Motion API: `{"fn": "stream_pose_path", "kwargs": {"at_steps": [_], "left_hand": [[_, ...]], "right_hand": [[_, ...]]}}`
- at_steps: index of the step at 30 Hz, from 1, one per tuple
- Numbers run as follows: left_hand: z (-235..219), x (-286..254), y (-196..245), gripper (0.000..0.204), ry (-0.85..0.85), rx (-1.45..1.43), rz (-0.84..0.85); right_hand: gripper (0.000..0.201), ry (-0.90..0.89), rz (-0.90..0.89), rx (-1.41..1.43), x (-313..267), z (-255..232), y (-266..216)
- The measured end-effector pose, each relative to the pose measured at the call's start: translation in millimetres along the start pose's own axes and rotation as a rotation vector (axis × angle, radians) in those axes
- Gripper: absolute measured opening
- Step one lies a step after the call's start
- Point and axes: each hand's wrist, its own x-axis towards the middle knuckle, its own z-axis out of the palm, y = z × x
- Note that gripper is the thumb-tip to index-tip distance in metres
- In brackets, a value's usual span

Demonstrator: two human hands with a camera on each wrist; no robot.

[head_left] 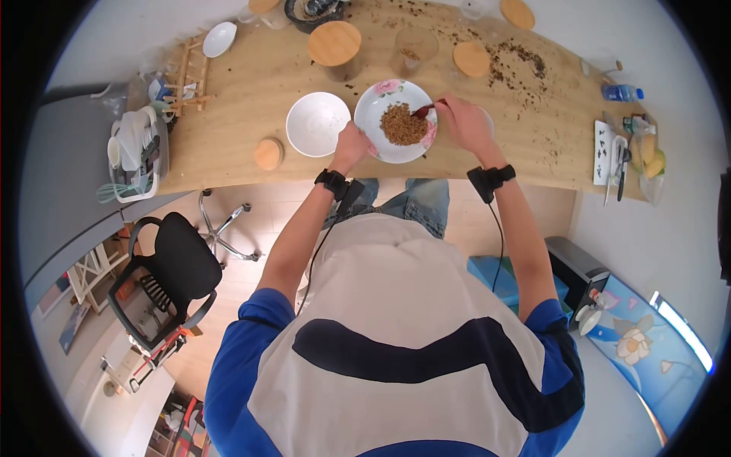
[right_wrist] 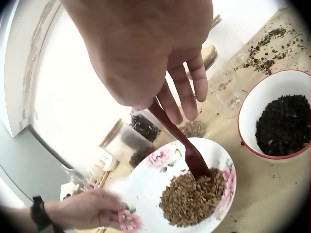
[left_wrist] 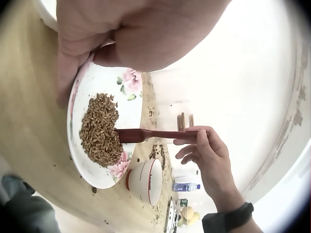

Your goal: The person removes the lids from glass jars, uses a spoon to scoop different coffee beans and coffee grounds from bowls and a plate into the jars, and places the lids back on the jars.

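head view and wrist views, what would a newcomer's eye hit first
Probably the flowered plate near the front edge of the table, with its pile of brown grains. The left hand grips the plate's rim, while the right hand holds a reddish-brown utensil dipped in the grains. Then come the dark bits scattered across the table's far right, and the red-rimmed bowl of dark material right of the plate.

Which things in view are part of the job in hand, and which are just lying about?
In the job:
- floral plate, rim held by the left hand
- brown grain on it
- dark red spatula, held by the right hand

Apparently just lying about:
- blue-labelled bottle
- office chair
- white bowl, untouched; role unclear
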Motion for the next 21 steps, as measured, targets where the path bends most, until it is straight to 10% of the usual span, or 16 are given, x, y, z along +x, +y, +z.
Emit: {"fn": "stream_pose_path", "kwargs": {"at_steps": [21], "left_hand": [[-16,-34,38,0.022,0.164,0.117,0.046]], "right_hand": [[0.026,-0.086,0.724,1.056,-14,78,43]]}}
